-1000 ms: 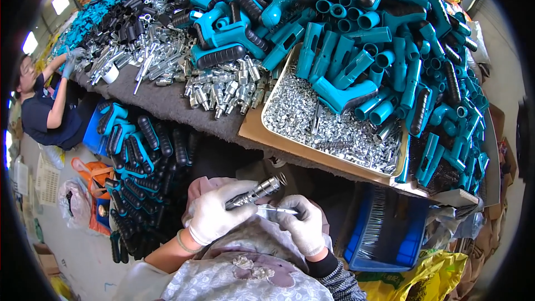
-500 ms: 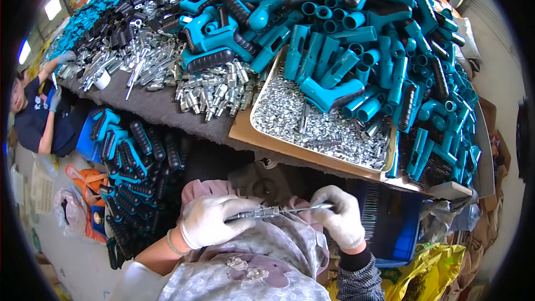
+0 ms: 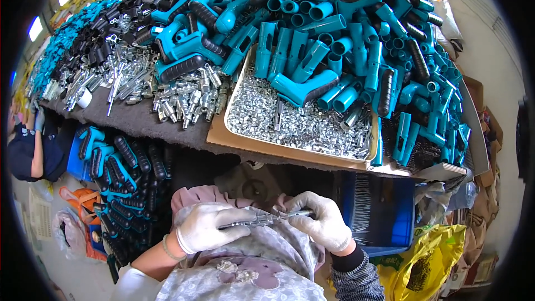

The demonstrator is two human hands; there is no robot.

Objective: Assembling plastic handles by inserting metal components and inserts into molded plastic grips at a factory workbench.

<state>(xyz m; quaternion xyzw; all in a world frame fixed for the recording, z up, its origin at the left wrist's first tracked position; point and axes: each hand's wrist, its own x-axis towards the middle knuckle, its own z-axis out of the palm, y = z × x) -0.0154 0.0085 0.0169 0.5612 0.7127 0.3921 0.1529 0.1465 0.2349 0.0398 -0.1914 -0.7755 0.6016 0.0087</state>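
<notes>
Over lap, left hand (image 3: pixel 206 227) gripping metal fitting (image 3: pixel 253 221), right hand (image 3: pixel 323 224) pinching its tip.

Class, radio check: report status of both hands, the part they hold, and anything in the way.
Left hand and right hand, white-gloved, both gripping one slim metal part over the lap. Tray of small metal bits on the bench ahead. Nothing between the hands.

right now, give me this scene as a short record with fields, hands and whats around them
left hand: white-gloved left hand gripping the thicker end of a metal rod assembly
right hand: white-gloved right hand pinching the thin end of the same piece
position: over the lap, below the table edge
tray: shallow tray of small silver fittings
pile: teal plastic handles
left of tray: heap of metal connectors
lower right: blue bin, yellow bag
</notes>
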